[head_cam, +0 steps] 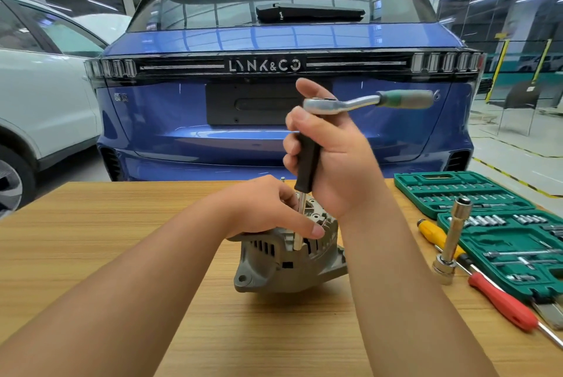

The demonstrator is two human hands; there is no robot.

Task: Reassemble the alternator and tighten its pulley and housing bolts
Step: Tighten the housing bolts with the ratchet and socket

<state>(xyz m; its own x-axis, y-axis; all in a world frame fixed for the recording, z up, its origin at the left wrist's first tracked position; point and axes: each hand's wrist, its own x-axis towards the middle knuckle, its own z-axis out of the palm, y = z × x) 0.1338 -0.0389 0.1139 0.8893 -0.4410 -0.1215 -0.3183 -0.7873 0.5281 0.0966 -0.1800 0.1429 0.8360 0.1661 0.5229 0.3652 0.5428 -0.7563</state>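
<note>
A grey metal alternator (pixel 274 267) stands on the wooden table (pixel 91 239). My left hand (pixel 268 209) rests on its top, fingers curled over the housing and touching a silver driver shaft (pixel 300 221). My right hand (pixel 329 157) grips the black driver handle (pixel 307 163) upright above the alternator. A chrome ratchet (pixel 365 101) with a green grip sits on top of that handle, its handle pointing right, my thumb behind its head. The shaft's tip goes down into the housing, where it is hidden.
At the right lie an open green socket case (pixel 493 224), a yellow-handled screwdriver (pixel 432 232), a red-handled screwdriver (pixel 502 300) and an upright long socket extension (pixel 451 242). A blue car (pixel 274 41) stands just beyond the table's far edge, a white car (pixel 36 96) at the left.
</note>
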